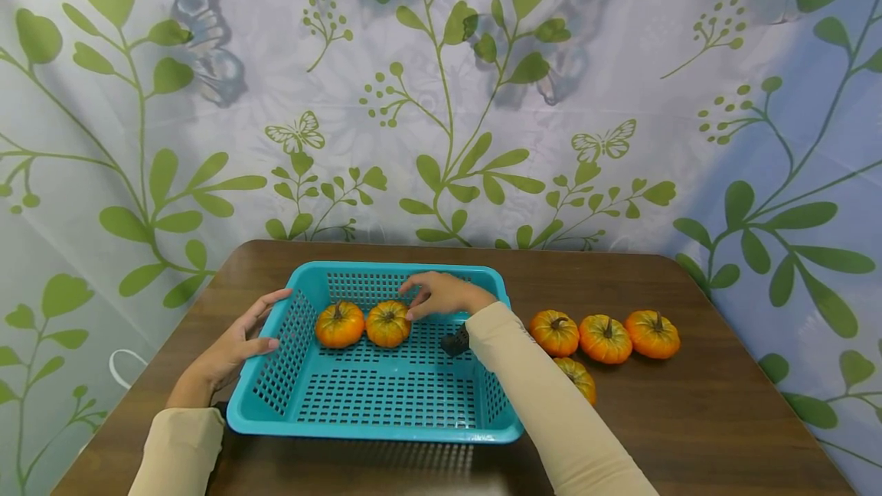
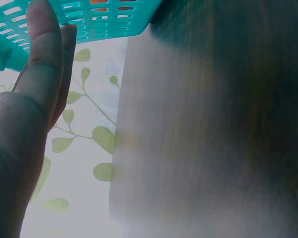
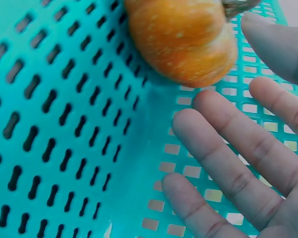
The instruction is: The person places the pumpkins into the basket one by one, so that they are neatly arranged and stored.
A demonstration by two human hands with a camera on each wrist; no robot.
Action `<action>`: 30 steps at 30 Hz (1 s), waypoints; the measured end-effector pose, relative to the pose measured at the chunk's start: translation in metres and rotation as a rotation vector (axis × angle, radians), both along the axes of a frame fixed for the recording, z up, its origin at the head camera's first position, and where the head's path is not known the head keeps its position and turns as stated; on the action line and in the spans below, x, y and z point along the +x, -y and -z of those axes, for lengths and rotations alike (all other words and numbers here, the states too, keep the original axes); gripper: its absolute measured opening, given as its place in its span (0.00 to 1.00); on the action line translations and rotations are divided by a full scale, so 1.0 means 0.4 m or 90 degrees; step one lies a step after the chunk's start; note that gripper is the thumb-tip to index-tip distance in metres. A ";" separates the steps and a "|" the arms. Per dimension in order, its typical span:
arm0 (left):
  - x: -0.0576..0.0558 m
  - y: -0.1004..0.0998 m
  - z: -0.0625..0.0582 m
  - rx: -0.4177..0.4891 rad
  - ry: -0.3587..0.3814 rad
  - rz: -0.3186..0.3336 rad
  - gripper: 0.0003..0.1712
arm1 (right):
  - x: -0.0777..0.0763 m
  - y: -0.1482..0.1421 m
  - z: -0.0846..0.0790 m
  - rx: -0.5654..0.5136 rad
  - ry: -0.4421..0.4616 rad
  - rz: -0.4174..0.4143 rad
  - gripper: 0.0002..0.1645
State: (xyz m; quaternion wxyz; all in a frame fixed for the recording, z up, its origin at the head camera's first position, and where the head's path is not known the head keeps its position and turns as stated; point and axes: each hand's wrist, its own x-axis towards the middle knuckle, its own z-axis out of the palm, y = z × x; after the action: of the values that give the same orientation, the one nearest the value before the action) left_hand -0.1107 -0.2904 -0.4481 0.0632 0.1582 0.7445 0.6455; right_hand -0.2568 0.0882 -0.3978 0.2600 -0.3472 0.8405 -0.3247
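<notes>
A turquoise perforated plastic basket [image 1: 375, 437] sits on the brown table, with two small orange pumpkins side by side inside, the left one [image 1: 340, 325] and the right one [image 1: 388, 324]. My right hand [image 1: 441, 293] is inside the basket, just right of the right pumpkin. In the right wrist view its fingers [image 3: 228, 148] are spread and relaxed, with a gap between them and the pumpkin [image 3: 184, 42]. My left hand [image 1: 234, 343] rests at the basket's left side, thumb over the rim. The left wrist view shows its straight fingers [image 2: 44, 54] against the outer wall.
Right of the basket, several more pumpkins [image 1: 605, 338] stand on the table [image 1: 696, 419], one [image 1: 577, 380] partly hidden behind my right sleeve. A patterned curtain [image 1: 441, 98] hangs behind the table. A white cord [image 1: 119, 370] loops at the left table edge.
</notes>
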 end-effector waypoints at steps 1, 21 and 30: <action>-0.001 0.000 -0.001 -0.001 0.000 -0.001 0.42 | 0.000 -0.001 -0.001 -0.011 0.007 0.006 0.31; 0.000 -0.001 0.001 0.007 0.005 0.001 0.42 | -0.010 -0.016 -0.015 -0.260 0.091 0.043 0.27; -0.001 0.003 0.003 0.000 -0.001 0.000 0.43 | 0.008 -0.025 -0.039 -0.335 0.071 0.052 0.27</action>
State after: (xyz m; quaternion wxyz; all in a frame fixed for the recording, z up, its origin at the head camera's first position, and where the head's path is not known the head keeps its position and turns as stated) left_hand -0.1112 -0.2914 -0.4491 0.0625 0.1591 0.7443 0.6456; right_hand -0.2537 0.0980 -0.3820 0.1932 -0.3506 0.7247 -0.5609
